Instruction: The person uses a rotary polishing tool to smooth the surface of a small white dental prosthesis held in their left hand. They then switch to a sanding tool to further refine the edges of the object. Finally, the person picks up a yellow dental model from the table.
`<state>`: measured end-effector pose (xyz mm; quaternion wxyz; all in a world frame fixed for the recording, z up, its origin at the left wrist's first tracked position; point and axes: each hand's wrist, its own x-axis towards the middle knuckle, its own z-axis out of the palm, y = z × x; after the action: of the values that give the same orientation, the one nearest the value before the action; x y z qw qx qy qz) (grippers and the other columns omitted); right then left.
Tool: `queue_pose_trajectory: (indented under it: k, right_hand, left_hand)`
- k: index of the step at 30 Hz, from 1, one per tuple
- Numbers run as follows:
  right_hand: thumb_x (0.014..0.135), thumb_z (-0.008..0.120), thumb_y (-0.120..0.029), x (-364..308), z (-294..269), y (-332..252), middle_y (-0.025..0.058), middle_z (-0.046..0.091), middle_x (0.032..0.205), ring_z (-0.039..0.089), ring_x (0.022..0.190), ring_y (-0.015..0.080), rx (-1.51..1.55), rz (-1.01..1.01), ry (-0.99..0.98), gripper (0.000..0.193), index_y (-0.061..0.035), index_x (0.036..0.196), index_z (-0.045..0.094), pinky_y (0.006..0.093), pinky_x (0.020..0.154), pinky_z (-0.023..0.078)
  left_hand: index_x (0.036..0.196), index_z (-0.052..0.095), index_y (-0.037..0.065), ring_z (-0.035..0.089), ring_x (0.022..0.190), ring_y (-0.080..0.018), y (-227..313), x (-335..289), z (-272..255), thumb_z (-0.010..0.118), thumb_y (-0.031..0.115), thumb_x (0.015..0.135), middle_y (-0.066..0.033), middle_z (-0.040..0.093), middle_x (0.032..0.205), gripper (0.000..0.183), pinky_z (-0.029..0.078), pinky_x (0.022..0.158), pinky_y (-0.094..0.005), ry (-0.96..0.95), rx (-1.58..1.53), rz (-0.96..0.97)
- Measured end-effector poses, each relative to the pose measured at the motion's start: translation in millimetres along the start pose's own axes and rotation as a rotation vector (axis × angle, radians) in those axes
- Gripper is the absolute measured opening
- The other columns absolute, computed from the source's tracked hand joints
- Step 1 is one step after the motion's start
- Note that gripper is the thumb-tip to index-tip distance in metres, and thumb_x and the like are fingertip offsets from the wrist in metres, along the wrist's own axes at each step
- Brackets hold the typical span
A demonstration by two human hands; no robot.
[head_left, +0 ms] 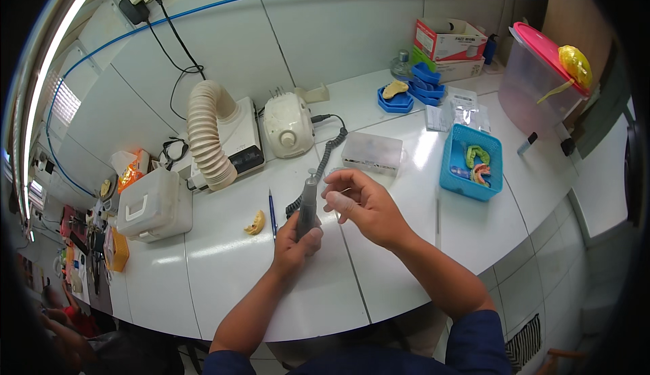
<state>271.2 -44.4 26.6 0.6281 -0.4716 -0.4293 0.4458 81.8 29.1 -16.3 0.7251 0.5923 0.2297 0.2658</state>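
Observation:
My left hand (293,245) is wrapped round a grey handpiece (308,205), held upright with its silver tip at the top. A coiled dark cord (330,148) runs from a cream control unit (288,126) toward the handpiece. Just right of the tip, my right hand (365,205) is raised with bent fingers, thumb and fingertips drawn together. Anything between them is too small to make out. Left of the handpiece, a blue pen-like tool (272,214) and a yellowish dental cast piece (255,223) lie on the white tabletop (230,280).
Behind stand a ribbed suction hose (206,134) and a translucent box (372,153). A blue basket (472,161) holds dental pieces. Blue trays (396,102), cartons (450,39) and a pink-lidded bin (542,70) stand at right. A white case (156,204) sits at left.

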Motion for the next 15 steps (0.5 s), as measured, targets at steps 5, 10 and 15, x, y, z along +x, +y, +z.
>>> queue_pose_trajectory:
  k: [5, 10, 15]
  right_hand:
    - [0.081, 0.082, -0.025, -6, 12, -1, 0.0056, 0.065, 0.097, 0.064, 0.086, 0.0128, -0.227, -0.086, -0.058, 0.047, -0.0024, 0.114, 0.058, 0.0265, 0.075, 0.052]
    - [0.080, 0.083, -0.025, -10, 13, 3, 0.0064, 0.068, 0.084, 0.065, 0.074, 0.0129, -0.350, -0.210, 0.000, 0.038, -0.0013, 0.101, 0.062, 0.0274, 0.069, 0.052]
    - [0.080, 0.083, -0.028, -9, 14, -1, 0.0079, 0.066, 0.073, 0.061, 0.061, 0.0134, -0.288, -0.263, 0.050, 0.037, 0.0001, 0.086, 0.061, 0.0271, 0.057, 0.049]
  left_hand:
    - [0.108, 0.057, 0.003, 0.048, 0.070, -0.0042, -10, -3, -5, 0.066, 0.021, 0.093, 0.0024, 0.055, 0.080, 0.025, 0.038, 0.063, -0.0217, -0.046, 0.187, 0.078]
    - [0.110, 0.058, 0.002, 0.051, 0.075, -0.0043, -12, -3, -2, 0.066, 0.019, 0.092, 0.0013, 0.060, 0.085, 0.025, 0.040, 0.067, -0.0216, -0.080, 0.299, 0.146]
    - [0.114, 0.057, 0.001, 0.055, 0.078, -0.0048, -14, -5, -5, 0.066, 0.017, 0.093, -0.0003, 0.063, 0.089, 0.028, 0.043, 0.070, -0.0220, -0.077, 0.344, 0.137]
